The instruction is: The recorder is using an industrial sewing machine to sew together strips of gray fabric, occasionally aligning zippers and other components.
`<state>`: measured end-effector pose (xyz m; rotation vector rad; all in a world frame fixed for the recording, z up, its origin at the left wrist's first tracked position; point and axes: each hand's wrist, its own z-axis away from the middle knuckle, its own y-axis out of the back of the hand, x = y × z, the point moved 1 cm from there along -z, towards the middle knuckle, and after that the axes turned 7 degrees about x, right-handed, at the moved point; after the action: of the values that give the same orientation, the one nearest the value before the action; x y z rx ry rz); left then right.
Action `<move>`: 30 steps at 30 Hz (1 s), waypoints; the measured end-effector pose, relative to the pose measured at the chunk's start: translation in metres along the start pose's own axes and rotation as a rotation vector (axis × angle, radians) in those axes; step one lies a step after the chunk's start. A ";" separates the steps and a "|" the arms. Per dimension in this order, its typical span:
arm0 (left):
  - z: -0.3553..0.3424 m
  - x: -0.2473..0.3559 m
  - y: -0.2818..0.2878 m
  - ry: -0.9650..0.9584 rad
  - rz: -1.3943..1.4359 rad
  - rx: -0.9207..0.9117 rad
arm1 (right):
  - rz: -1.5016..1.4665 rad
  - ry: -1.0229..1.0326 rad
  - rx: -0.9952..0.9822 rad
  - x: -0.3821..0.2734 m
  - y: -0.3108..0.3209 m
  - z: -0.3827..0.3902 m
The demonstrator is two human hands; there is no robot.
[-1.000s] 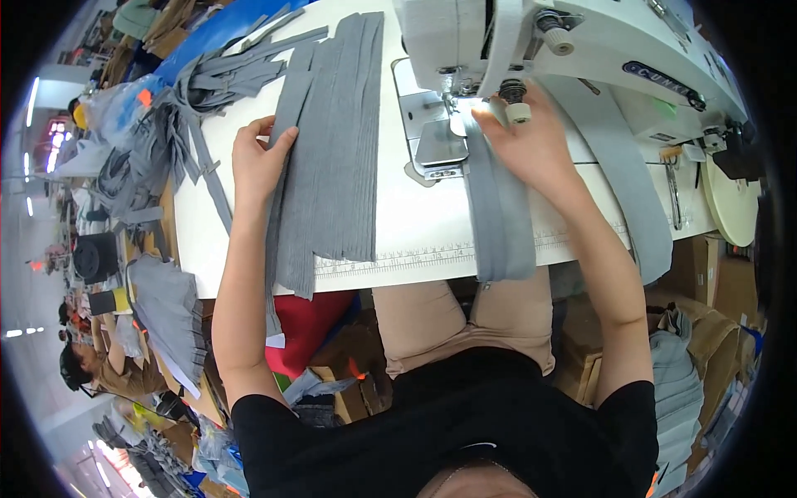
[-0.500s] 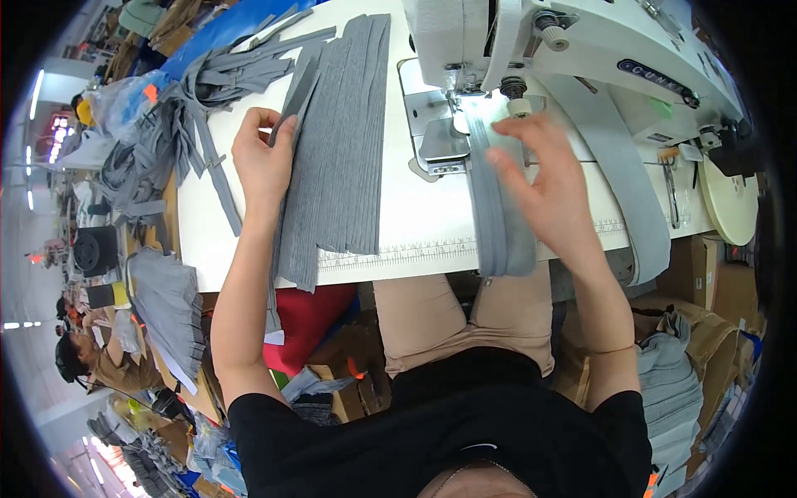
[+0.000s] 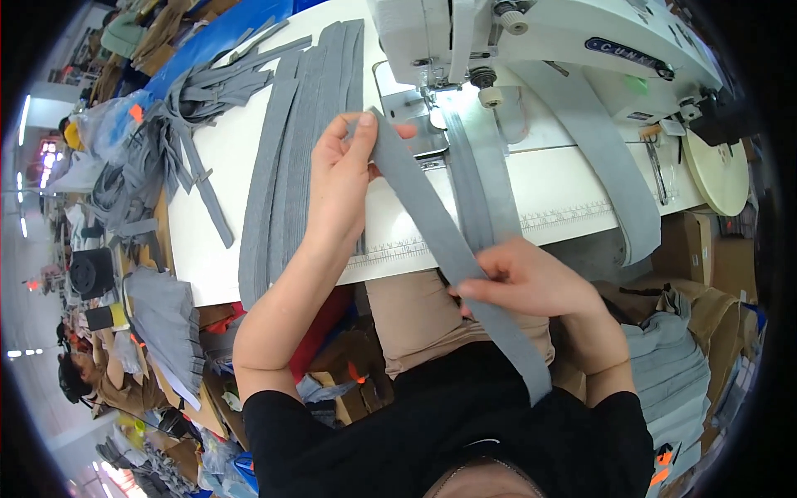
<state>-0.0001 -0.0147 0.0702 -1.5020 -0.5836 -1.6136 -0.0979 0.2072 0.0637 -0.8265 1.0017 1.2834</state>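
The left hand [image 3: 342,162] pinches the far end of a long gray strip [image 3: 425,207] between thumb and fingers, and the right hand [image 3: 531,278] holds it lower down, thumb on top, with a small grip. The strip slants from near the metal plate of the white sewing machine [image 3: 415,33], over the near edge of the white table [image 3: 564,178], down to the lap, where its near end hangs free in front of the black shirt [image 3: 357,448]. That loose end could swing and twist, I think, because no fingers hold it. If the two hands pull unevenly, the cloth might stretch or go crooked. The strip could also rub on the gray bands [image 3: 475,183] under the machine, since they lie so close, and drag them askew. The strip looks flat, soft and bendy, like a wide ribbon. The pile of strips [image 3: 286,158] on the left has many thin, straight edges (a bit like pages in a book), and the tangle of strips [image 3: 207,91] past it is all loops and bends. The machine looks hard and smooth.
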 end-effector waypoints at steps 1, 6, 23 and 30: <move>0.003 -0.001 0.002 0.027 -0.079 -0.032 | 0.219 -0.008 -0.009 -0.008 0.010 0.012; 0.023 -0.023 -0.004 0.169 -0.125 -0.186 | 0.560 0.545 0.861 -0.020 -0.005 0.006; 0.040 -0.029 -0.021 0.256 0.013 -0.298 | 0.241 0.539 1.090 0.003 -0.022 -0.024; 0.037 -0.028 -0.021 -0.028 -0.113 -0.237 | 0.252 0.437 0.958 -0.004 -0.022 -0.026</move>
<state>0.0019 0.0335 0.0540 -1.6919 -0.5145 -1.8012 -0.0799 0.1796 0.0569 -0.2185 1.8994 0.6625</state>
